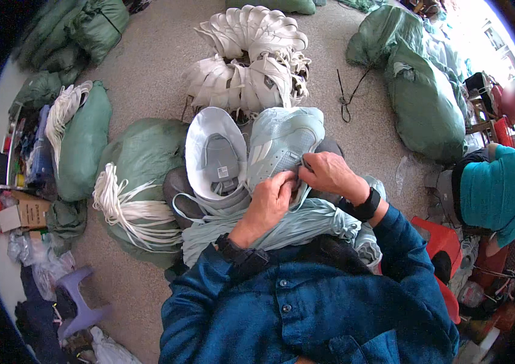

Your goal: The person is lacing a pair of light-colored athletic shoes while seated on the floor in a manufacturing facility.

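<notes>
A pale blue shoe upper (288, 136) with a mesh toe and a row of eyelets lies in front of me, toe pointing away. My left hand (269, 203) is closed on its near edge by the eyelets, thumb and index finger together. From the other side, my right hand (333, 176) pinches at the lacing area; what sits between its fingertips is hidden. To the left lies another shoe upper (216, 158), its white lining and grey tongue showing. A thick bundle of pale blue laces (269, 233) spreads across my lap beneath both wrists.
Rows of off-white shoe uppers (251, 30) stand on the floor ahead. Green sacks (424, 100) lie right and left, with white laces (133, 209) on the nearest left one. A purple stool (81, 303) stands lower left, a red chair (442, 252) at right. A person in teal (493, 191) sits at far right.
</notes>
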### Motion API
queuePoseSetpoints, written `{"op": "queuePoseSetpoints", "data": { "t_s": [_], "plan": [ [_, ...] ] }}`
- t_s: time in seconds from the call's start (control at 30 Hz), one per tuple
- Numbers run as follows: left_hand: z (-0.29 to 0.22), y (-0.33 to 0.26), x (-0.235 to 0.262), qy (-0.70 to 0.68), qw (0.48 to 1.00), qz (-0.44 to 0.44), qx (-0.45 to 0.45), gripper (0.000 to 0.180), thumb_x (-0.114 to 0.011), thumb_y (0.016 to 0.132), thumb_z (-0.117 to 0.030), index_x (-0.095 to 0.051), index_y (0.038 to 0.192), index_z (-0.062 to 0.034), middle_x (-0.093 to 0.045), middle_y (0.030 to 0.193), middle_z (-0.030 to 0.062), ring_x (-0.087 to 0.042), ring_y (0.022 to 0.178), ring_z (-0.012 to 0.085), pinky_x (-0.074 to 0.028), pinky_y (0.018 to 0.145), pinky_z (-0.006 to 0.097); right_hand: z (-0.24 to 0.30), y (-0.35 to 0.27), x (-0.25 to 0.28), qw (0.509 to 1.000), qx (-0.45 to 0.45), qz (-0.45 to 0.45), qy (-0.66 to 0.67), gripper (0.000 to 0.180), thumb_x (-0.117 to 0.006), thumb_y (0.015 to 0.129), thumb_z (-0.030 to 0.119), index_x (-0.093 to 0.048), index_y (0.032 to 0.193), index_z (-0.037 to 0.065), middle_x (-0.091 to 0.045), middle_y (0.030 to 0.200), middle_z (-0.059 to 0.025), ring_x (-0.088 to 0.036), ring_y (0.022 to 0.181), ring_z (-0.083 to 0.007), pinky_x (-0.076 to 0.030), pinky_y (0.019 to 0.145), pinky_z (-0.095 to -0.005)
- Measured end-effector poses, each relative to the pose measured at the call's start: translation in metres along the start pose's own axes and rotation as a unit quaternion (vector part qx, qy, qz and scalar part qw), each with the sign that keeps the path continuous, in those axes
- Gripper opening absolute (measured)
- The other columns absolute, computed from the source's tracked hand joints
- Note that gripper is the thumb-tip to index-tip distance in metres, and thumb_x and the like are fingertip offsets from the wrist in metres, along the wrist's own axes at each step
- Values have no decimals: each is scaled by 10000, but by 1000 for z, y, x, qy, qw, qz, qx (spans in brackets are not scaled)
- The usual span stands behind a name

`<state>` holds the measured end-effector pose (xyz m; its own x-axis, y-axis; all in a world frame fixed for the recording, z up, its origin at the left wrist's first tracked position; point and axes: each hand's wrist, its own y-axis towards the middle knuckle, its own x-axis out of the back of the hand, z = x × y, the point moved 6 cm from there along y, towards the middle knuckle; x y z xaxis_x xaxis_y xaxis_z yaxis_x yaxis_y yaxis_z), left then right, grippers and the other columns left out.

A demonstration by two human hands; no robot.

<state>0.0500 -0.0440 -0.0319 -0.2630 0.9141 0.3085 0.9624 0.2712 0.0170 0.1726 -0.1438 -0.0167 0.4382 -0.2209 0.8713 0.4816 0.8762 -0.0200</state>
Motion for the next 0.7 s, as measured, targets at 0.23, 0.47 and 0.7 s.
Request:
{"op": "queuePoseSetpoints", "data": {
  "t_s": [0.23, 0.47, 0.7],
  "plan": [
    [-2, 0, -3, -45, 997, -57, 1, 222, -507, 988, -154, -633, 1057, 15, -664, 825, 246, -668, 766, 402, -498, 652, 452, 25, -7, 9, 996, 64, 51, -36, 232, -549, 847, 213, -566, 754, 1, -579, 602, -239, -605, 601, -446, -472, 573, -540],
    [-20, 4, 4, 25, 999, -32, -31, 211, -478, 1010, -163, -580, 926, 1, -599, 716, 214, -615, 626, 354, -483, 609, 478, 23, -12, 12, 997, 65, -25, 30, 195, -574, 858, 198, -550, 833, 6, -587, 628, -211, -601, 610, -438, -464, 552, -510],
    [-49, -21, 134, -398, 912, -99, 1, 322, -405, 1067, -303, -575, 949, -56, -455, 625, -18, -472, 518, 92, -569, 655, 367, -9, -18, -6, 949, -112, -118, 271, 276, -696, 869, 155, -543, 1047, 10, -586, 717, -99, -586, 640, -171, -440, 557, -348]
  ]
}}
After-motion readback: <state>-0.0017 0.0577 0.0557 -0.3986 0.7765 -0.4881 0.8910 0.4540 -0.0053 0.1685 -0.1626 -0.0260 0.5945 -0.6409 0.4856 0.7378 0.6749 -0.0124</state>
